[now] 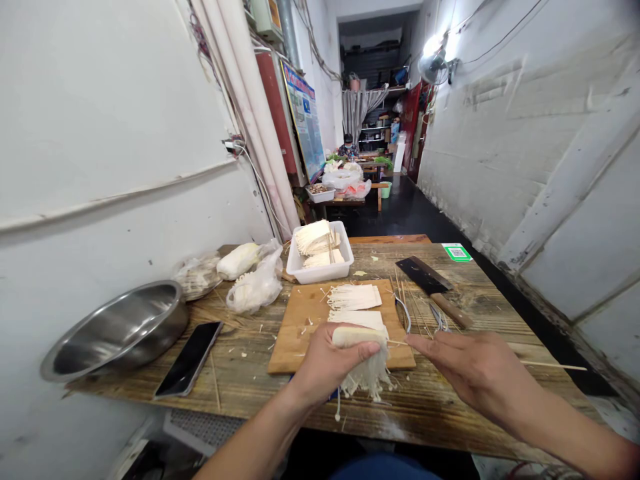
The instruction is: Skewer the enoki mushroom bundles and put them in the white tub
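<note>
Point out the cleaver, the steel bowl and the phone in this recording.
Cleaver (pixel 419 274): head view, on its dark blade.
Steel bowl (pixel 107 327): head view, on its inner wall.
Phone (pixel 189 359): head view, on its dark screen.

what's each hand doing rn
left hand: closed on mushrooms
right hand: closed on a skewer, its tip at the mushrooms

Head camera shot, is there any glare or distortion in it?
Head view: the light by the wall fan burns out to white; a pale sheen sits on the near edge of the wooden table; wide-angle stretch slants the left wall's pipes; the distant person is too small for detail.
</note>
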`<state>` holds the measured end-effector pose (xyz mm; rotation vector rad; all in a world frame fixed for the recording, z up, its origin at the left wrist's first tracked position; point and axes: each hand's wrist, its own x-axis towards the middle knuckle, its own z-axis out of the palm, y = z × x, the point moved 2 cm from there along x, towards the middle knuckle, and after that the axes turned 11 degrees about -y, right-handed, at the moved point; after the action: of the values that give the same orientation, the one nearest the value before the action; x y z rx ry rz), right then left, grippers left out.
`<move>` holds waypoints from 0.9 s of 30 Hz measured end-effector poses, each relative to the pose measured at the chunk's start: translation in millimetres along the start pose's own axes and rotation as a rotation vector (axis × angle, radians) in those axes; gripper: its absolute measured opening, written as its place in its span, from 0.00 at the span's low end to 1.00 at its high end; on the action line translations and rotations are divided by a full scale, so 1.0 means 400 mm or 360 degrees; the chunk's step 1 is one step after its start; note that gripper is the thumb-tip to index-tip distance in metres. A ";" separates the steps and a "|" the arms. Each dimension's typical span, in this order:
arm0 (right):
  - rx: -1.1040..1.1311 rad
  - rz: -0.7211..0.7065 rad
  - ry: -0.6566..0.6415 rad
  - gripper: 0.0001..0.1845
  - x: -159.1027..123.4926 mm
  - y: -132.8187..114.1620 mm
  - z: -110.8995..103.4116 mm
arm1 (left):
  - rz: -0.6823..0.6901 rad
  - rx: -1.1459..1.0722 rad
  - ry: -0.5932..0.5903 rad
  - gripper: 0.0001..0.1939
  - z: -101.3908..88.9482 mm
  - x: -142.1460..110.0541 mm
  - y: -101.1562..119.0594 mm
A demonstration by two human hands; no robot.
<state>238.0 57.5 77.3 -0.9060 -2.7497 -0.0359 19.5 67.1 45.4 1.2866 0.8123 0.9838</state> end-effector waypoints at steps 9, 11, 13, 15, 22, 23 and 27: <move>0.0368 -0.0020 0.0038 0.17 0.028 0.011 -0.011 | -0.0070 -0.0187 -0.0014 0.20 -0.001 -0.003 0.002; 0.0432 -0.0014 0.0011 0.18 0.027 0.013 -0.018 | -0.0057 -0.0112 -0.0004 0.20 -0.007 -0.006 0.013; 0.0486 0.0008 -0.0023 0.18 0.024 0.012 -0.024 | -0.0017 0.0019 -0.0022 0.16 -0.010 -0.011 0.025; 0.0536 0.0016 -0.0043 0.17 0.021 0.011 -0.030 | 0.0005 0.0117 -0.0067 0.13 -0.008 -0.016 0.034; 0.0767 0.0029 -0.0142 0.15 0.027 -0.003 -0.044 | -0.0046 0.0101 -0.0152 0.12 0.009 -0.031 0.035; 0.0802 0.0045 -0.0151 0.14 0.029 -0.005 -0.044 | -0.0051 0.0087 -0.0165 0.12 0.011 -0.031 0.034; 0.0916 0.0134 -0.0178 0.13 0.037 -0.008 -0.042 | -0.0048 0.0001 -0.0189 0.12 0.014 -0.028 0.032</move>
<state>228.3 62.1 97.1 -0.8659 -2.5763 0.7962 18.7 54.7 58.2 1.3167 0.7382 0.8747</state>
